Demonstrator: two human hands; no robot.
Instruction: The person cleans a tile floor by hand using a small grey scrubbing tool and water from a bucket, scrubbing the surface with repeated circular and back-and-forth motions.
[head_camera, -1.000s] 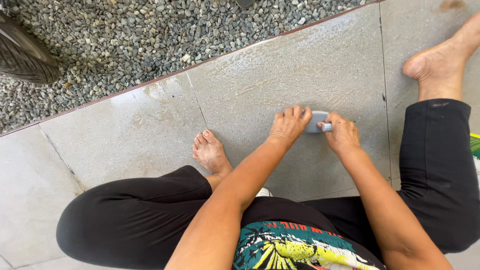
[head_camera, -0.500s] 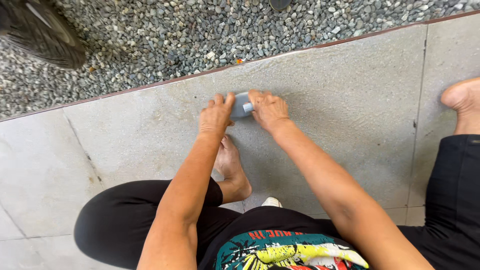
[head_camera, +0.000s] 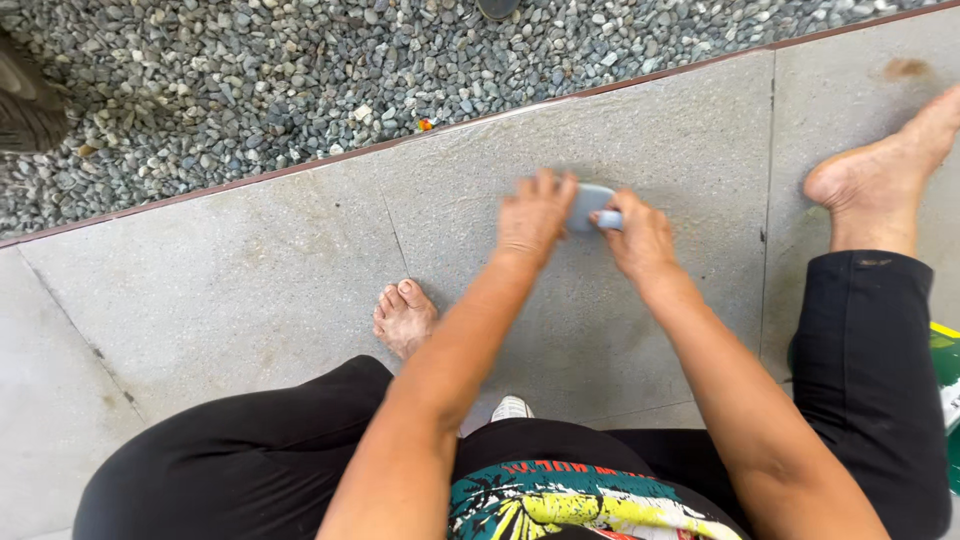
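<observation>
A small flat grey object (head_camera: 588, 205) with a pale blue end lies on the grey paving slab (head_camera: 300, 280) in front of me. My left hand (head_camera: 535, 215) presses on its left side with fingers spread over it. My right hand (head_camera: 638, 235) pinches the pale blue end between thumb and fingers. Most of the object is hidden under both hands, which are slightly blurred. I sit on the slab with my legs in black trousers bent to either side.
A bed of grey gravel (head_camera: 300, 80) lies beyond a reddish border strip (head_camera: 300, 172). My bare left foot (head_camera: 404, 318) rests below the hands and my right foot (head_camera: 880, 175) at the right. A green and yellow item (head_camera: 946, 390) shows at the right edge.
The view has swung between frames, so the hands sit at different spots. Both hands have stayed on the small grey object on the slab throughout.
</observation>
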